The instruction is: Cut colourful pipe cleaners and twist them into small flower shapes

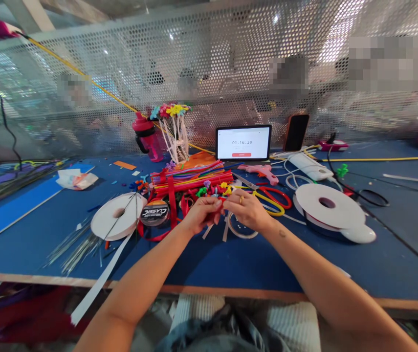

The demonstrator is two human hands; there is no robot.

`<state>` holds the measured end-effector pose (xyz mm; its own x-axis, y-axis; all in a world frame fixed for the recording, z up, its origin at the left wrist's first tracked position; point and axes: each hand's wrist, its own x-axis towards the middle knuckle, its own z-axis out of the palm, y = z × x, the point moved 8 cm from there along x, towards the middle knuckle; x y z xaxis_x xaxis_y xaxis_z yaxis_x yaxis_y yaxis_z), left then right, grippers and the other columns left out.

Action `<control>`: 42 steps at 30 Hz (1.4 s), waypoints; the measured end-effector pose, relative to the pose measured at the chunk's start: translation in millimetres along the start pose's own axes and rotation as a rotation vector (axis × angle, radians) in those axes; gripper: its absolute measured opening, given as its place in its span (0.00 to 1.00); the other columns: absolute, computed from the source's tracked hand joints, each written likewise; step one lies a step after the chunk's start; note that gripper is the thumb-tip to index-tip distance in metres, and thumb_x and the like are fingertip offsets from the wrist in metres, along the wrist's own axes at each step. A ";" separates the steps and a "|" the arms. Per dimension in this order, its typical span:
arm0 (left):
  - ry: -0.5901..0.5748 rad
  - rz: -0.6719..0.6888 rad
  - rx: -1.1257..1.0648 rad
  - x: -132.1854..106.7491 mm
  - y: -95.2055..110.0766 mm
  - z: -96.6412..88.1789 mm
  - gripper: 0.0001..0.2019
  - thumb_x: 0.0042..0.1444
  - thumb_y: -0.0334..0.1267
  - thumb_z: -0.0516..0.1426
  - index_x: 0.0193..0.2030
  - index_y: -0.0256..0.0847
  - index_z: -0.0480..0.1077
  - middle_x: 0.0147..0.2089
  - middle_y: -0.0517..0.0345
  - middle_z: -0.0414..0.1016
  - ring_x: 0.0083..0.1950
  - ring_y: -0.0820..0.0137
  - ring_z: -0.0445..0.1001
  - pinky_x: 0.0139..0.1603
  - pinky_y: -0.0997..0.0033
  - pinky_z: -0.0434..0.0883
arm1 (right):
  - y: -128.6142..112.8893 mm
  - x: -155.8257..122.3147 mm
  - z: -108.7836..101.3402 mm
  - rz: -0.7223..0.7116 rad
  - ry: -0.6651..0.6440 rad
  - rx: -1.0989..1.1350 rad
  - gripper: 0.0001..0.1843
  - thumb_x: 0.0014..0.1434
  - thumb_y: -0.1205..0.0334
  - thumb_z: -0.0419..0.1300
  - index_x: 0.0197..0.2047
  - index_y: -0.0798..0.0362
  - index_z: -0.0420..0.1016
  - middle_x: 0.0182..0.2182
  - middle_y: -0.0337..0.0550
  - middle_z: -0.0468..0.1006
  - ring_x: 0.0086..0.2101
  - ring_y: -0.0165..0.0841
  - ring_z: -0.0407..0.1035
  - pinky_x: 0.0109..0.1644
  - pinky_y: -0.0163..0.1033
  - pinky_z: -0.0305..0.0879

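Bare forearms [139, 278] | left hand [202, 215], right hand [246, 210] | pinching fuzzy red pipe cleaner [223, 200]

Two hands [203, 215], two ribbon rolls [119, 215], one glue gun [262, 172], one tablet [243, 143].

In front of you: black-framed tablet [243, 143] showing a timer, pink plastic water bottle [148, 139], black smartphone [296, 132] propped upright, pink hot glue gun [263, 172], wide white ribbon spool [328, 206].
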<state>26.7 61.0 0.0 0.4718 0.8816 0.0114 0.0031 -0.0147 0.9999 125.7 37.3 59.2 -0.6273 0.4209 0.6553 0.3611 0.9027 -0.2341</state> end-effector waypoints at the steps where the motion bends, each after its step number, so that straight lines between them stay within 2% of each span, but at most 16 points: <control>1: -0.028 -0.028 -0.048 1.0 -2.3 2.2 0.18 0.53 0.53 0.54 0.28 0.37 0.66 0.15 0.62 0.64 0.12 0.79 0.53 0.13 0.78 0.49 | -1.6 -0.6 -0.3 -0.031 -0.026 -0.043 0.14 0.64 0.61 0.46 0.35 0.51 0.72 0.29 0.44 0.72 0.34 0.33 0.62 0.43 0.41 0.58; 4: 0.099 0.127 0.126 -0.6 10.1 -8.6 0.17 0.55 0.50 0.53 0.27 0.37 0.66 0.18 0.61 0.66 0.16 0.78 0.58 0.16 0.78 0.55 | 10.2 0.6 -0.7 0.117 -0.051 0.048 0.14 0.63 0.54 0.48 0.36 0.52 0.71 0.29 0.44 0.72 0.33 0.33 0.64 0.40 0.39 0.59; 7: 0.268 0.422 0.525 -13.2 35.7 -13.7 0.14 0.55 0.46 0.53 0.27 0.38 0.70 0.26 0.56 0.72 0.28 0.73 0.70 0.30 0.75 0.65 | 24.2 -0.7 15.1 0.370 -0.102 0.435 0.20 0.65 0.50 0.42 0.32 0.54 0.66 0.22 0.40 0.69 0.25 0.29 0.64 0.31 0.35 0.60; 9: 0.298 0.514 0.664 -18.9 42.5 -10.5 0.12 0.55 0.45 0.54 0.28 0.39 0.71 0.31 0.53 0.74 0.34 0.70 0.72 0.36 0.73 0.66 | 24.1 -1.5 25.5 0.429 -0.124 0.600 0.19 0.65 0.51 0.41 0.31 0.54 0.62 0.20 0.37 0.66 0.22 0.27 0.62 0.27 0.33 0.58; 11: 0.274 0.444 0.595 -16.0 37.0 -11.0 0.14 0.54 0.46 0.55 0.27 0.39 0.71 0.28 0.55 0.73 0.30 0.72 0.71 0.32 0.74 0.65 | 22.9 -0.8 21.6 0.387 -0.055 0.507 0.15 0.65 0.53 0.45 0.32 0.53 0.62 0.21 0.37 0.66 0.23 0.27 0.61 0.27 0.33 0.58; 14: 0.108 0.147 0.194 -3.4 10.7 -5.7 0.17 0.54 0.51 0.54 0.27 0.37 0.69 0.19 0.60 0.68 0.17 0.77 0.62 0.18 0.77 0.57 | 11.9 -0.2 2.3 0.173 0.074 0.135 0.11 0.64 0.61 0.47 0.33 0.52 0.67 0.26 0.42 0.70 0.30 0.31 0.63 0.36 0.38 0.60; 16: -0.013 -0.001 -0.061 0.8 -2.1 4.5 0.18 0.52 0.53 0.55 0.28 0.36 0.68 0.17 0.61 0.66 0.13 0.79 0.57 0.14 0.79 0.51 | 1.7 -1.2 -2.2 0.013 0.053 -0.022 0.12 0.64 0.64 0.46 0.34 0.51 0.69 0.29 0.44 0.72 0.34 0.34 0.63 0.42 0.41 0.60; 19: 0.008 0.006 -0.136 2.1 -1.3 3.0 0.18 0.50 0.53 0.56 0.27 0.36 0.67 0.18 0.62 0.66 0.13 0.80 0.56 0.14 0.79 0.50 | 2.9 -1.6 -3.2 -0.008 -0.006 -0.047 0.11 0.63 0.61 0.49 0.35 0.50 0.71 0.32 0.45 0.74 0.36 0.34 0.64 0.45 0.42 0.60; 24: 0.326 0.507 0.635 -18.6 43.1 -16.2 0.14 0.57 0.46 0.53 0.28 0.39 0.71 0.27 0.55 0.72 0.29 0.73 0.70 0.30 0.75 0.65 | 33.3 -5.0 13.6 0.450 -0.009 0.535 0.25 0.64 0.46 0.41 0.32 0.55 0.69 0.23 0.41 0.70 0.26 0.30 0.64 0.32 0.37 0.60; 26: 0.326 0.651 0.904 -27.0 52.0 -7.6 0.12 0.57 0.43 0.53 0.30 0.40 0.72 0.30 0.52 0.74 0.34 0.71 0.72 0.36 0.73 0.67 | 34.0 -6.6 27.6 0.556 -0.051 0.775 0.24 0.64 0.46 0.42 0.29 0.55 0.65 0.20 0.38 0.66 0.22 0.27 0.61 0.28 0.34 0.58; 28: 0.302 0.674 0.961 -28.5 52.8 -3.3 0.11 0.56 0.43 0.54 0.31 0.40 0.73 0.30 0.51 0.74 0.34 0.71 0.72 0.36 0.73 0.67 | 30.3 -4.7 31.3 0.556 -0.066 0.834 0.21 0.62 0.46 0.47 0.28 0.54 0.62 0.19 0.36 0.65 0.22 0.26 0.60 0.27 0.33 0.56; 30: 0.285 0.571 0.799 -22.6 47.3 -6.9 0.13 0.56 0.45 0.54 0.29 0.39 0.72 0.28 0.54 0.73 0.30 0.72 0.71 0.32 0.75 0.66 | 27.9 -2.2 25.0 0.502 -0.039 0.716 0.18 0.63 0.49 0.48 0.29 0.54 0.62 0.20 0.35 0.65 0.22 0.26 0.59 0.27 0.33 0.56; 33: 0.206 0.211 0.287 -5.0 17.5 -13.3 0.17 0.54 0.51 0.53 0.28 0.37 0.70 0.20 0.59 0.69 0.18 0.77 0.64 0.18 0.77 0.59 | 21.6 -0.5 4.6 0.329 0.042 0.279 0.13 0.64 0.55 0.48 0.32 0.53 0.65 0.23 0.39 0.68 0.26 0.29 0.62 0.32 0.36 0.60; 36: 0.049 -0.051 -0.099 3.3 -8.3 0.2 0.19 0.50 0.54 0.56 0.26 0.36 0.68 0.15 0.63 0.63 0.12 0.80 0.55 0.12 0.78 0.49 | 5.2 -3.1 -2.5 0.059 0.021 -0.124 0.09 0.63 0.61 0.49 0.34 0.52 0.68 0.29 0.45 0.73 0.36 0.35 0.64 0.43 0.41 0.61; 39: 0.034 0.012 -0.099 3.3 -2.2 4.7 0.19 0.51 0.53 0.56 0.26 0.36 0.66 0.16 0.63 0.65 0.13 0.81 0.55 0.13 0.80 0.49 | 0.4 -5.6 -2.2 -0.046 0.005 -0.258 0.09 0.63 0.64 0.49 0.36 0.51 0.69 0.30 0.45 0.74 0.37 0.36 0.64 0.45 0.41 0.60; 42: 0.177 0.178 0.060 -3.2 15.7 -3.6 0.18 0.57 0.52 0.51 0.30 0.36 0.66 0.19 0.62 0.67 0.14 0.81 0.57 0.15 0.80 0.52 | 8.9 -2.2 -9.2 0.073 0.114 -0.190 0.09 0.63 0.63 0.49 0.34 0.52 0.68 0.28 0.45 0.73 0.34 0.35 0.64 0.41 0.39 0.61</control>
<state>22.0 59.6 15.7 0.3080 0.9314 0.1938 -0.0112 -0.2002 0.9797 136.6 43.6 62.3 -0.5166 0.4622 0.7208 0.5332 0.8323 -0.1516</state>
